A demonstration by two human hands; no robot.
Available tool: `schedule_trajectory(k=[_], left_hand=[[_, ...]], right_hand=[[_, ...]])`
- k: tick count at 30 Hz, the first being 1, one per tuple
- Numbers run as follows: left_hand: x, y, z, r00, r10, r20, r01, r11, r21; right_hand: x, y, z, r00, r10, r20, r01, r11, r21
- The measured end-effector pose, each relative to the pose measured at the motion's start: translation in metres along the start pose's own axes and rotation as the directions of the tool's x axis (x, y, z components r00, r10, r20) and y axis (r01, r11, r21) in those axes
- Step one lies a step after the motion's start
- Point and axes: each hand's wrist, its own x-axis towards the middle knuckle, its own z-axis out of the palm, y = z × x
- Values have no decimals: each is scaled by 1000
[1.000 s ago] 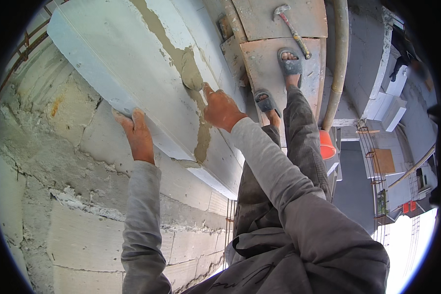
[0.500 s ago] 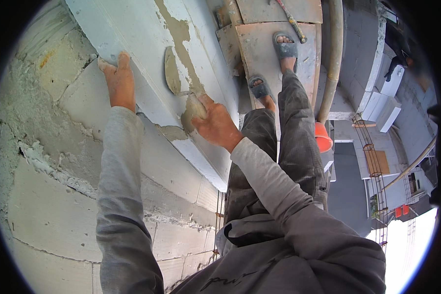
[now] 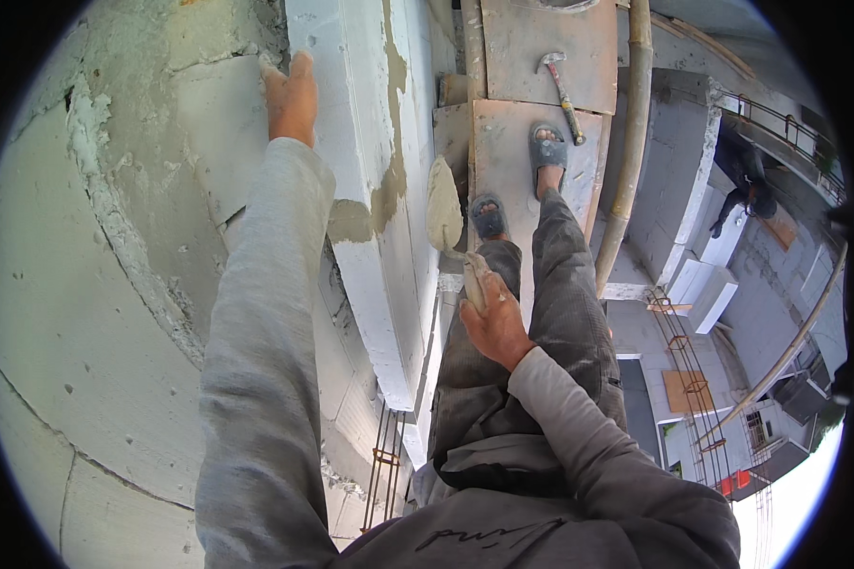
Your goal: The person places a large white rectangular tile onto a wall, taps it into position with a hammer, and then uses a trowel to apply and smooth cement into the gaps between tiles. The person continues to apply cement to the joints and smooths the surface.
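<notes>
My right hand [image 3: 496, 318] is closed round the handle of a pointed trowel [image 3: 443, 204]. Grey mortar coats the trowel's blade, held beside a long white block [image 3: 351, 104]. A smeared mortar strip [image 3: 389, 180] runs along the block's face and bends across its near part. At the block's left edge, my left hand [image 3: 291, 98] is stretched forward, thumb and fingers apart, with the thumb against or very near the edge. Some of its fingertips are hard to make out.
My sandalled feet stand on boards [image 3: 517, 142], where a hammer [image 3: 562, 100] lies. A bamboo pole [image 3: 626, 180] runs along their right side. Block wall [image 3: 114, 313] fills the left. Steel rebar cages [image 3: 381, 465] stick out below the block. Another person [image 3: 750, 190] is at far right.
The trowel has come away from the block's mortar strip, toward me and to the right. My view has turned, and my left hand now sits just left of the block's edge.
</notes>
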Motion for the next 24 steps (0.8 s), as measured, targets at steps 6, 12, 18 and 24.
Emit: schedule_trajectory(k=[6, 12, 18, 24], left_hand=[[-136, -48, -77, 980, 75, -183, -100, 986, -132], [-294, -128, -114, 888, -161, -432, 115, 985, -131], [-356, -166, -38, 928, -226, -297, 347, 814, 465], [-325, -183, -24, 963, -168, -209, 254, 821, 511]], right_hand=[[-2, -17, 4, 865, -130, 484, 338, 866, -370], [-61, 9, 3, 845, -490, 214, 535, 786, -309], [51, -29, -8, 980, 122, 155, -184, 852, 490], [174, -73, 49, 981, -31, -191, 124, 859, 496]])
